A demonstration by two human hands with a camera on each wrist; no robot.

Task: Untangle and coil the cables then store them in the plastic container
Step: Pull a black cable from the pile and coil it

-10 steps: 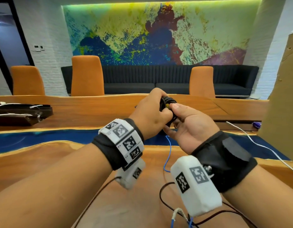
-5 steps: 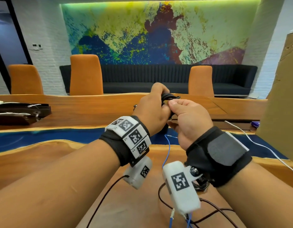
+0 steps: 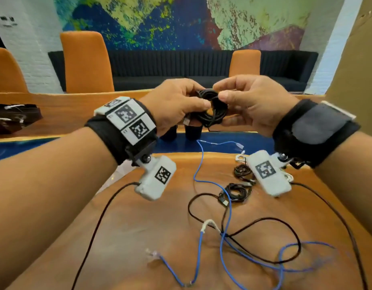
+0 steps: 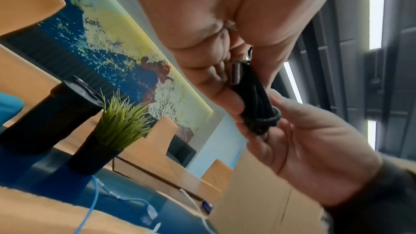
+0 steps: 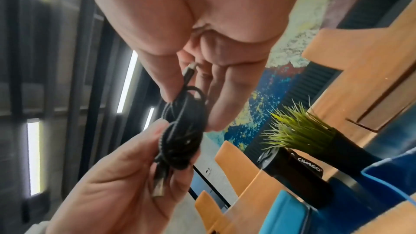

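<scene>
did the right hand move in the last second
Yes, upward. The right hand was wholly below the table's far edge; now, pinching the black cable coil, its knuckles reach above that edge.

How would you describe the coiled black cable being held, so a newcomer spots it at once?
Start at the long wooden table. Above it, the left hand and right hand meet in mid-air and pinch a small coiled black cable between them. Unlike the loose blue cable and black coils below, it is off the table.
</scene>
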